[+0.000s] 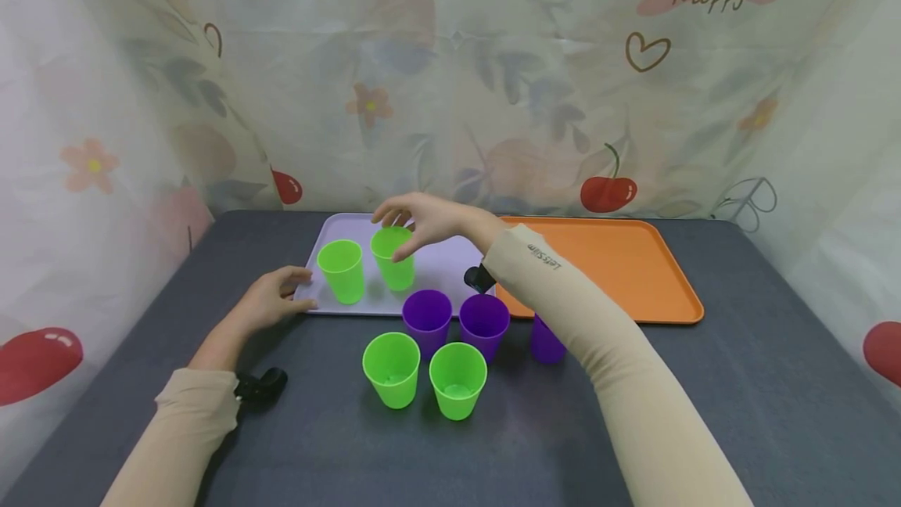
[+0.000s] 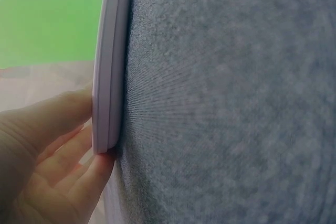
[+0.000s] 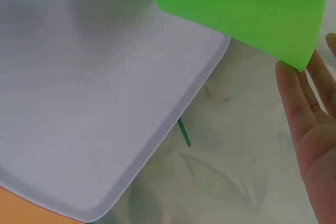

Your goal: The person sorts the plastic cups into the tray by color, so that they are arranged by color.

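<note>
My left hand [image 1: 271,300] grips the left edge of a lavender tray [image 1: 446,260]. Its thumb touches the rim [image 2: 107,77] in the left wrist view. Over that tray, my right hand [image 1: 429,221] spans the top of a green cup [image 1: 396,266], thumb on the near wall and fingers at the far rim. In the right wrist view, fingertips meet the rim of this cup [image 3: 241,14]; whether its base rests on the tray is unclear. Another green cup [image 1: 342,276] stands upright on the tray to its left.
In front of the trays stand two green cups [image 1: 391,382] and three purple cups [image 1: 428,327], one partly hidden by my right forearm. An orange tray [image 1: 598,264] adjoins the lavender tray's right side. A patterned cloth [image 1: 457,100] hangs behind the dark table [image 1: 281,444].
</note>
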A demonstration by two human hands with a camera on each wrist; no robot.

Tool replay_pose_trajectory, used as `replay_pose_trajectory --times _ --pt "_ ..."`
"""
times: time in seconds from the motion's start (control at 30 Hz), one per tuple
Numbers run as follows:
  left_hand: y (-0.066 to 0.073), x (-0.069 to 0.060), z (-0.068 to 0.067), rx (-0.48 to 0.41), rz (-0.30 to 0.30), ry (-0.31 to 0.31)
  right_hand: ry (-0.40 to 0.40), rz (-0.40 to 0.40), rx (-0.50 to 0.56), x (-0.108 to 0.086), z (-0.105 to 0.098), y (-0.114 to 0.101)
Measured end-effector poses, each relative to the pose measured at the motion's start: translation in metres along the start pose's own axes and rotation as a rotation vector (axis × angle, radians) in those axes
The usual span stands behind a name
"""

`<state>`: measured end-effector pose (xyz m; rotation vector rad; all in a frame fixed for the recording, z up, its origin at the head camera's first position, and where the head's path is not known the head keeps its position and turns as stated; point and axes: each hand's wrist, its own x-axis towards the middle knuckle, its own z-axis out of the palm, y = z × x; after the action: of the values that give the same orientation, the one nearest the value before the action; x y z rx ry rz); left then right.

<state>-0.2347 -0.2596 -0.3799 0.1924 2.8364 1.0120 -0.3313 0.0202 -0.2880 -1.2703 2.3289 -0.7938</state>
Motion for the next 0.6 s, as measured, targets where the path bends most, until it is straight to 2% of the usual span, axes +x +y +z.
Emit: replay_pose_trajectory --times 0.2,0.6 --pt "-0.004 0.001 0.001 -0.007 0.011 0.011 -0.036 -0.010 -0.009 0.008 0.002 -0.001" --pt "0.001 -0.001 0.000 0.002 0.016 0.008 -0.087 0.001 -0.012 0.014 0.008 0.000"
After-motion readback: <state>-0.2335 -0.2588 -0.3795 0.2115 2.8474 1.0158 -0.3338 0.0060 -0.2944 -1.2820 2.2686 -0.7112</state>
